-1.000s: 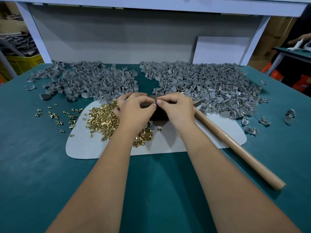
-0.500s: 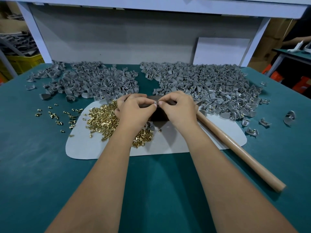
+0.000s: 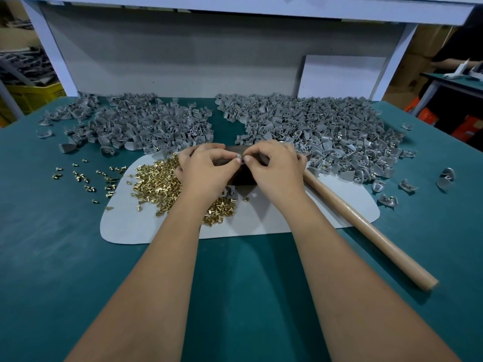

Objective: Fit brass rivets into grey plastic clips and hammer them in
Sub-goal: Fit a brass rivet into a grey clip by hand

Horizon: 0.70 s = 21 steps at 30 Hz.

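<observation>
**Both hands pinched one small grey clip above the dark block**

At your far left, loose brass rivets (image 3: 86, 176) lay scattered on the green bench (image 3: 52, 257), with the left heap of grey clips (image 3: 141, 124) behind them. Next came the pale mat (image 3: 125, 226), carrying the main pile of brass rivets (image 3: 159, 184), which ran partly under your left wrist.

Your left hand (image 3: 206, 168) sat over the mat with its fingers (image 3: 230, 159) curled, thumb and forefinger pinching a small grey clip (image 3: 238, 158). Your right hand (image 3: 274, 165) met it from the other side, its fingers (image 3: 247, 159) curled and pinching the same piece. Whether a rivet sat in that clip was too small to tell. Both hands were held just above a dark block (image 3: 244, 176) standing on the mat.

To the right, the wooden hammer handle (image 3: 366, 231) lay slanted across the mat's edge onto the bench, its head hidden behind your right hand. Behind it spread the larger right heap of grey clips (image 3: 326, 129), several showing brass, and a few stray clips (image 3: 445, 177) lay apart near the right edge.
</observation>
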Tool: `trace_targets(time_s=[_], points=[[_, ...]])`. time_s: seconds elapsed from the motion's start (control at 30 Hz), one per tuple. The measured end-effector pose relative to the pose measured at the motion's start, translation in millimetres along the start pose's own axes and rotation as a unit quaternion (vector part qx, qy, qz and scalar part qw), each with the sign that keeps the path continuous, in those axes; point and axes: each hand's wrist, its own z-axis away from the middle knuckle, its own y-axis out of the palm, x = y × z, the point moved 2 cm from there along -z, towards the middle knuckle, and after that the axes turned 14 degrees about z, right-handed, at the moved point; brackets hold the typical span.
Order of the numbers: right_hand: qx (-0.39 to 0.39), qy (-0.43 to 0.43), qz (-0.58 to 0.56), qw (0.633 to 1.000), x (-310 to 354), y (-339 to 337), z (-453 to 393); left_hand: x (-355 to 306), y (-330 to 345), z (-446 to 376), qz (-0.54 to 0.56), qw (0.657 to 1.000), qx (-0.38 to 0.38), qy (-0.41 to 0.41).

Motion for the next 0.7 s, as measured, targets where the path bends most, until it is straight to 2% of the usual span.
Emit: trace_targets(time_s=[0.1,0.3,0.57,0.7], points=[[0.017,0.005,-0.030,0.999,0,-4,-2,0,0,-1,0.011,1.000,0.000,0.000],[0.034,0.079,-0.182,0.979,-1,-13,-2,2,0,-2,0.002,1.000,0.009,-0.005],[0.020,0.009,-0.034,0.999,8,-9,-5,4,0,-4,0.042,0.999,0.013,0.002],[0.019,0.008,-0.026,0.999,8,-6,-4,3,-1,-3,0.030,0.999,0.011,0.009]])
